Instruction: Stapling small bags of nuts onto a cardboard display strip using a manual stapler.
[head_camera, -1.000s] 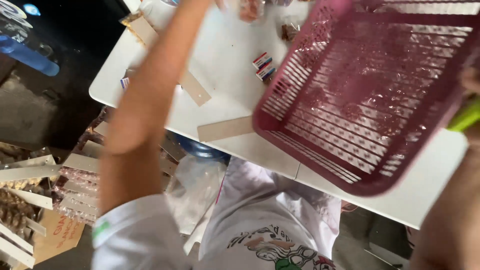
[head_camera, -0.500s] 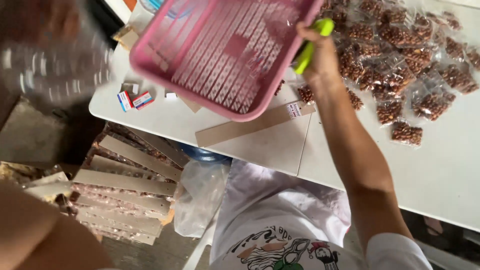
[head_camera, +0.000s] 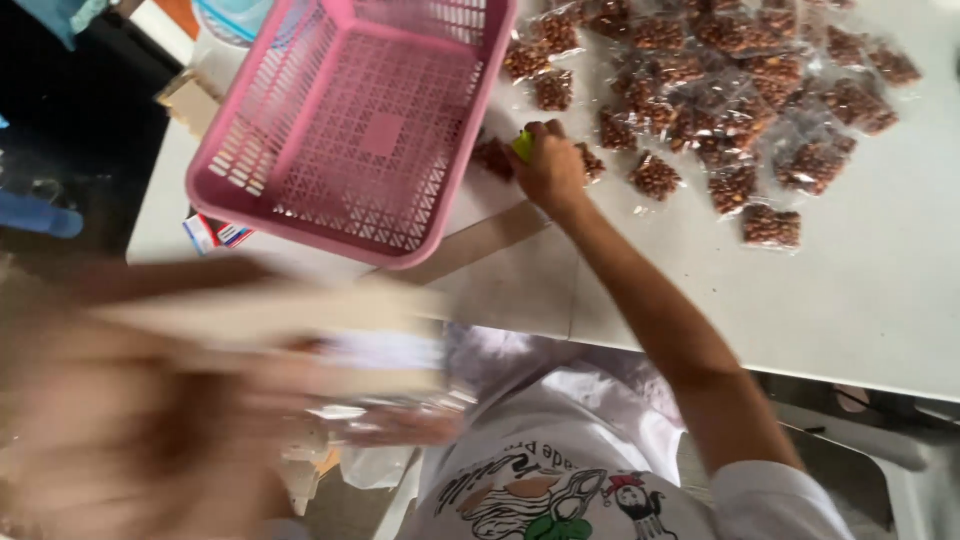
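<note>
My right hand (head_camera: 548, 165) rests on the white table (head_camera: 850, 310), shut on a small green object (head_camera: 523, 145). It sits just right of an empty pink plastic basket (head_camera: 270, 150), which lies tilted on the table's left part. Small clear packets of brown nuts (head_camera: 740, 100) are spread over the table right of my hand, and a few touch it. My left arm (head_camera: 130, 420) is a blur at the lower left. A pale blurred strip (head_camera: 280, 310) crosses in front of it, and I cannot tell whether that hand holds it.
A flat cardboard strip (head_camera: 470, 250) lies on the table under the basket's near corner. Small red, white and blue boxes (head_camera: 215, 232) sit at the table's left edge, with a wooden piece (head_camera: 190, 100) beyond. A clear plastic bag (head_camera: 380, 460) hangs below the table.
The basket has come down to the left and now lies on the table. My right hand left its rim and dropped to the packets. My left arm swung across the lower left.
</note>
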